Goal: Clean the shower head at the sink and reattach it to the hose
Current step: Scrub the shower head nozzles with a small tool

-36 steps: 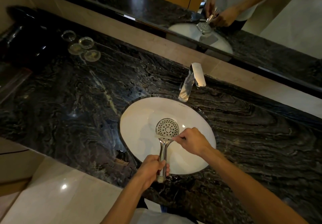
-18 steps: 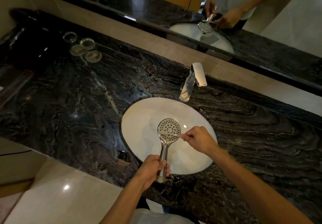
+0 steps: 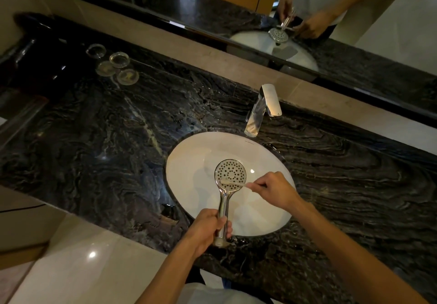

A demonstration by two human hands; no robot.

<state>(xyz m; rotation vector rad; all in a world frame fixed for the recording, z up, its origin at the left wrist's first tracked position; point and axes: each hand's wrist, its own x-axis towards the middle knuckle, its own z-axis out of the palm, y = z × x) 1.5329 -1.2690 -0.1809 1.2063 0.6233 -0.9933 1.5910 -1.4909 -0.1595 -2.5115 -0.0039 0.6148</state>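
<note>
Broadly, a dark veined stone counter [image 3: 99,138] fills most of the view, with one mirror [image 3: 354,51] running along its back edge and reflecting the person's hands and the sink. One white oval sink [image 3: 189,185] is set into the counter, and a single chrome faucet [image 3: 262,110] stands just behind its rim. At the far left sits a dark glossy object [image 3: 35,60], too dim to identify, and near it four small clear round glass dishes [image 3: 113,66] cluster together, well apart from the sink. Over the basin is one chrome shower head [image 3: 230,173], face up, nothing blocking it but the brush. The left hand [image 3: 208,228] is wrapped closed around its handle at the near rim. The right hand [image 3: 274,190] pinches a small pale toothbrush [image 3: 233,182] whose bristle end lies across the perforated face.
</note>
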